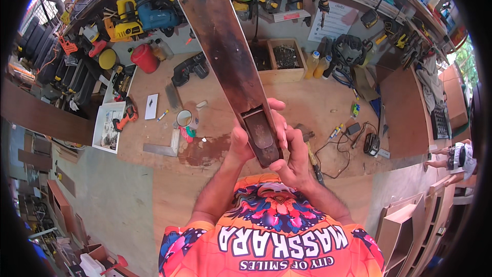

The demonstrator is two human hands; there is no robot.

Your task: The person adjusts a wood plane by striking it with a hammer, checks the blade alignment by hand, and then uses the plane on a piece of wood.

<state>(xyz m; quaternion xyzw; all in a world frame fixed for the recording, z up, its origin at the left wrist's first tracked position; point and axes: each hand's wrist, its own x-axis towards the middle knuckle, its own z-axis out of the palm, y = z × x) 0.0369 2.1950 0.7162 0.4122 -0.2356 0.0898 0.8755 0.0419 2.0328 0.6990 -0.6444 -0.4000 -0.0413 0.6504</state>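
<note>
A long, dark brown wooden hand plane (225, 46) is raised above the workbench, tilted, its far end up and to the left. Near its closer end is a slot with a dark, rounded-edge blade or wedge (259, 129) in it. My left hand (240, 144) grips the plane's near part from the left, with fingers wrapped beneath and their tips showing on the far side. On the right, my right hand (293, 161) is closed at the near end, thumb and fingers against the plane's edge. The plane's underside is hidden.
On the bench (287, 102) lie a black cordless drill (190, 69), a white mug (184, 118), a try square (163, 149), a charger with cable (371, 144) and a hammer-like tool (313, 161). A wooden box (287, 74) of small hardware stands behind. At far right is another person (458, 156).
</note>
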